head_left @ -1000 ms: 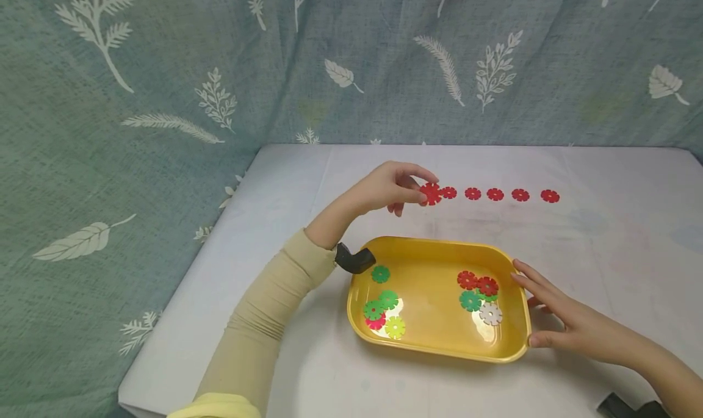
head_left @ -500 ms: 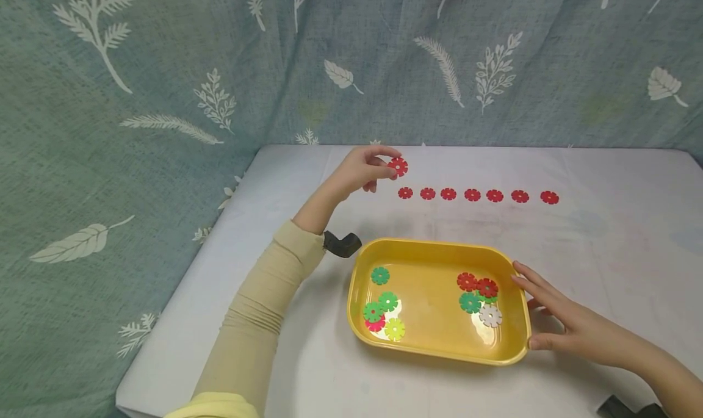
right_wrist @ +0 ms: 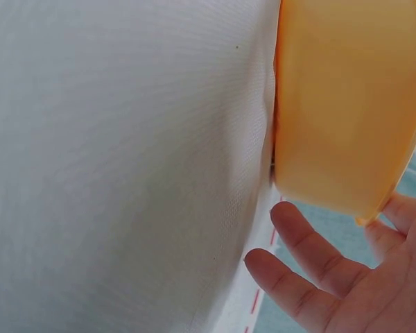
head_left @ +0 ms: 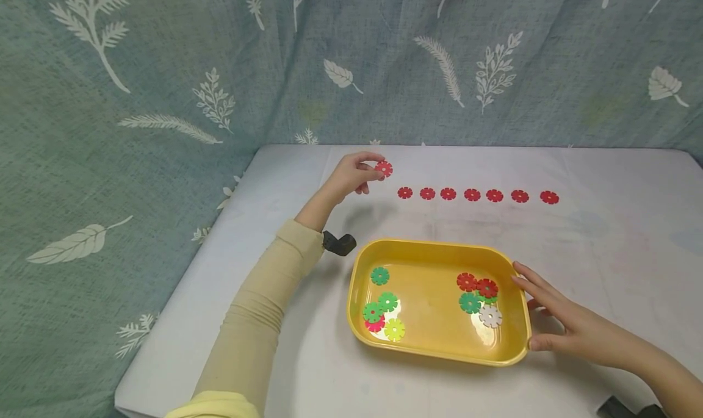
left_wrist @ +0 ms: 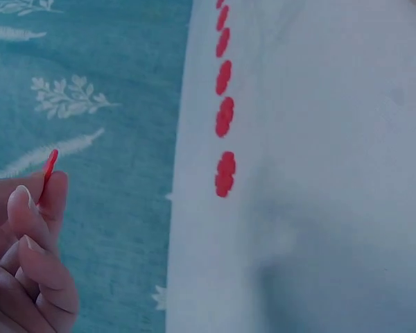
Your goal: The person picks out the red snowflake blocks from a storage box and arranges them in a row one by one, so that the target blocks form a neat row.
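Note:
My left hand point(head_left: 349, 175) pinches a red notched disc point(head_left: 384, 169) between thumb and index finger, held up near the left end of a row. In the left wrist view that disc point(left_wrist: 50, 165) shows edge-on at the fingertips. The row of several red discs point(head_left: 448, 193) lies across the far part of the white table. My right hand point(head_left: 566, 320) rests against the right rim of a yellow tray point(head_left: 434, 354), fingers spread. From the right wrist, its fingers point(right_wrist: 319, 257) show extended beside the tray's wall point(right_wrist: 347, 104).
Inside the tray, green discs point(head_left: 387, 302), a yellow disc point(head_left: 394, 329) and a pink one point(head_left: 375, 324) lie at left. Red discs point(head_left: 487, 288), a teal disc point(head_left: 470, 302) and a white disc point(head_left: 490, 315) lie at right. A leaf-patterned curtain point(head_left: 384, 70) hangs behind the table.
Two more discs now lie at the row's left end, seen since half a second ago. My left hand has moved left with a red disc. The right hand stays at the tray.

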`<state>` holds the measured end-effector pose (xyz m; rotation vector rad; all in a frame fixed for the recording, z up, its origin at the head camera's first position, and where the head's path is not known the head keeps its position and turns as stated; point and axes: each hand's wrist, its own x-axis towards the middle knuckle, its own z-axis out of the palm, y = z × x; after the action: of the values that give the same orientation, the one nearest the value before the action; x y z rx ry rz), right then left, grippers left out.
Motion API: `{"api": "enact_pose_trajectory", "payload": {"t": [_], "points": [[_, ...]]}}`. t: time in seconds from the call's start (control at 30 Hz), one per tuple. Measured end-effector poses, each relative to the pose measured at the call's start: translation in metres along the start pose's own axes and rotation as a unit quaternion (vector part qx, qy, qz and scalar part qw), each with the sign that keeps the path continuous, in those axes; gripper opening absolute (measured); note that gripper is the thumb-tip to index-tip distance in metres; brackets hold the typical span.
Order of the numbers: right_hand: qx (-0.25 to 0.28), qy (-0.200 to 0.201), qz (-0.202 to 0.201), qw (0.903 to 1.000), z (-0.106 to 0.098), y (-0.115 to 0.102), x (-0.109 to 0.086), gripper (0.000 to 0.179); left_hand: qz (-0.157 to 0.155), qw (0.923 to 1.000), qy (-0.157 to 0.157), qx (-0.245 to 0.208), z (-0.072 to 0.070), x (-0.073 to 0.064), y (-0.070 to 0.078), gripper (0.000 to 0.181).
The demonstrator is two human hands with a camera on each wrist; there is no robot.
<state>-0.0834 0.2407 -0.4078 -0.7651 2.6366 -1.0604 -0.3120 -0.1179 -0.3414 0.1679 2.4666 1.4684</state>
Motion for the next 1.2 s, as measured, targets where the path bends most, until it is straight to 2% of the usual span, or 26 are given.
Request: {"api": "enact_pose_trajectory", "payload": {"t": [0.17, 0.37, 0.6, 0.73, 1.07, 1.2], "points": [[-0.001, 0.000, 0.003, 1.0000, 0.000, -0.001, 0.000, 0.087, -0.013, 0.9998, 0.011, 0.003, 0.000, 0.006, -0.012, 0.038], [-0.006, 0.004, -0.014, 0.9999, 0.000, -0.001, 0.000, 0.087, -0.039, 0.9990, 0.022, 0.003, 0.003, 0.014, -0.023, 0.039], [0.001, 0.002, 0.002, 1.0000, 0.000, 0.000, 0.000, 0.088, -0.080, 0.9965, 0.023, -0.003, 0.007, 0.026, -0.038, 0.040], [0.001, -0.001, -0.002, 1.0000, 0.000, 0.000, 0.000, 0.088, -0.091, 0.9953, 0.031, -0.006, 0.011, 0.032, -0.044, 0.040], [0.001, -0.002, -0.001, 1.0000, -0.001, -0.001, 0.000, 0.088, -0.137, 0.9892, 0.049, 0.019, 0.017, 0.041, -0.062, 0.040], [0.000, -0.002, 0.002, 1.0000, -0.001, -0.002, 0.001, 0.088, -0.144, 0.9881, 0.046, 0.030, 0.017, 0.044, -0.069, 0.040]]}}
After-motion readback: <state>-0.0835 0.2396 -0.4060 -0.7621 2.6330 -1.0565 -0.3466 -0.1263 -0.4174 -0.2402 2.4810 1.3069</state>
